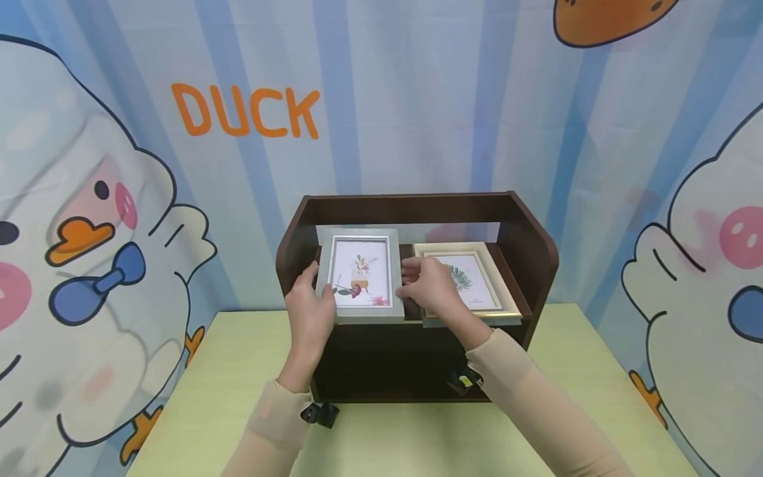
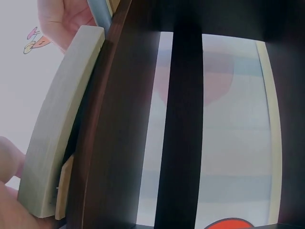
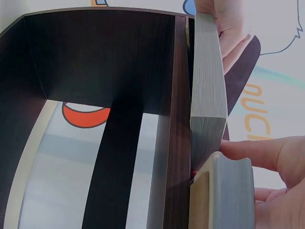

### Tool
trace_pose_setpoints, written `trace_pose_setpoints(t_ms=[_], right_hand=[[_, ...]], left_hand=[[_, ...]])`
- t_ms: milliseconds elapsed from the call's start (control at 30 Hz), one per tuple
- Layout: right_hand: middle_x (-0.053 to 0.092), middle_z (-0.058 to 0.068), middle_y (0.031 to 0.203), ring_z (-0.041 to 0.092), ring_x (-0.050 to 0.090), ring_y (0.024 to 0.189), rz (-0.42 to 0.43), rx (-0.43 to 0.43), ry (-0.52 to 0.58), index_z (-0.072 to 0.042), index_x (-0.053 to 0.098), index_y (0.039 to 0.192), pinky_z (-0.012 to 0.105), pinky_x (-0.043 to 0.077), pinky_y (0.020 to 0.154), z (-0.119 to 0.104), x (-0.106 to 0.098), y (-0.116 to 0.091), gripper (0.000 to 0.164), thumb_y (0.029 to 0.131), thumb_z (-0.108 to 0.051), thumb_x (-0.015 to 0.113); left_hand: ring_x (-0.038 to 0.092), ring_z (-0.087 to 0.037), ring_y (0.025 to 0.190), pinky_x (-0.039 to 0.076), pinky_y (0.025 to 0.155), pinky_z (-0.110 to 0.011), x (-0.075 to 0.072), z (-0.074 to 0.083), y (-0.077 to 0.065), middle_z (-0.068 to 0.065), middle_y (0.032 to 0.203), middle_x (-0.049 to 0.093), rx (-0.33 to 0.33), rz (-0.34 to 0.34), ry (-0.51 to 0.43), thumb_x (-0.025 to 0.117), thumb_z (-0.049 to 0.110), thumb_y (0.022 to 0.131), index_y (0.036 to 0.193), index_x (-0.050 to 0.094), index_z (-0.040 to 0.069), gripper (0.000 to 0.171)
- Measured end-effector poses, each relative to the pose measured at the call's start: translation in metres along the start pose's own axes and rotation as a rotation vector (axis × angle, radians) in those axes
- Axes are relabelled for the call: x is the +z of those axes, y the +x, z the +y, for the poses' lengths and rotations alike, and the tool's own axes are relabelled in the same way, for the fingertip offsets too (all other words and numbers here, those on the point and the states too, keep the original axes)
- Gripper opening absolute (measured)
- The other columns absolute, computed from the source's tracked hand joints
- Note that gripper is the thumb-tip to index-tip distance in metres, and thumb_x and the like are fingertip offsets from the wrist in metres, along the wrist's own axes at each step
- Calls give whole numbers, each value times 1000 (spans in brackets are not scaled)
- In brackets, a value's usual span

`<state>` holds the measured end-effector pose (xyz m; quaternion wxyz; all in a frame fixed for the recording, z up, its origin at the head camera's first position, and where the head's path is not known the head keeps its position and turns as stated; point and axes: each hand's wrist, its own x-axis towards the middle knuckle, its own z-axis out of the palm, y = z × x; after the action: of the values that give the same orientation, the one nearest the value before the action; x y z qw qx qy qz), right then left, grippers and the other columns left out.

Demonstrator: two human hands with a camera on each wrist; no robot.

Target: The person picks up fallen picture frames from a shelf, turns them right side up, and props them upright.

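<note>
A grey picture frame [image 1: 360, 313] with a plant print leans tilted back on the dark brown wooden rack [image 1: 411, 202]. My left hand [image 1: 310, 315] grips its left edge; in the left wrist view the thumb and fingers [image 2: 14, 200] wrap the frame's lower corner. At the right edge, my right hand [image 1: 432, 285] pinches the same frame, thumb toward the front and fingers at the side. Beside it, partly covered by my right hand and wrist, a cream and gold picture frame [image 1: 507, 305] with a green leaf print rests on the rack.
The rack stands on a pale yellow-green table [image 1: 250, 358], its raised sides flanking both frames. Below the frames, its front opens into a hollow with a dark crossbar [image 3: 114, 162]. Behind hangs a striped curtain [image 1: 405, 99] printed with ducks.
</note>
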<state>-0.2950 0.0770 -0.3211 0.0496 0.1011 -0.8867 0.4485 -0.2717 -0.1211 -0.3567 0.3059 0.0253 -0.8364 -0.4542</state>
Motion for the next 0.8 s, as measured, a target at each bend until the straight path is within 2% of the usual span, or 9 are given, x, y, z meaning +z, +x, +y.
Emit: trace_pose_setpoints(t_ms=[200, 367, 567, 800], right_hand=[[63, 20, 119, 29, 65, 106, 8, 31, 163, 5, 51, 132, 34, 55, 86, 3, 0, 1, 57, 79, 1, 71], [60, 20, 125, 30, 61, 113, 15, 85, 307, 2, 50, 134, 34, 53, 91, 3, -2, 3, 56, 82, 2, 69], [58, 20, 128, 30, 59, 116, 18, 101, 336, 1, 52, 133, 35, 51, 95, 1, -1, 5, 54, 82, 1, 69], [56, 20, 129, 31, 57, 119, 26, 104, 384, 1, 50, 134, 37, 49, 98, -3, -4, 8, 56, 82, 3, 68]], left_hand=[[54, -30, 122, 46, 100, -44, 2, -1, -1, -17, 130, 58, 50, 85, -64, 61, 2, 88, 132, 54, 0, 45], [56, -25, 120, 49, 97, -37, 3, 2, 2, -14, 129, 59, 127, 145, -152, 61, -2, 87, 132, 53, 0, 46], [59, -24, 118, 48, 97, -29, 1, 6, 5, -17, 131, 57, 185, 173, -238, 62, -7, 85, 132, 52, -4, 48], [57, -26, 119, 49, 96, -33, 0, 9, 7, -16, 133, 56, 162, 154, -238, 62, -5, 86, 133, 51, -2, 48]])
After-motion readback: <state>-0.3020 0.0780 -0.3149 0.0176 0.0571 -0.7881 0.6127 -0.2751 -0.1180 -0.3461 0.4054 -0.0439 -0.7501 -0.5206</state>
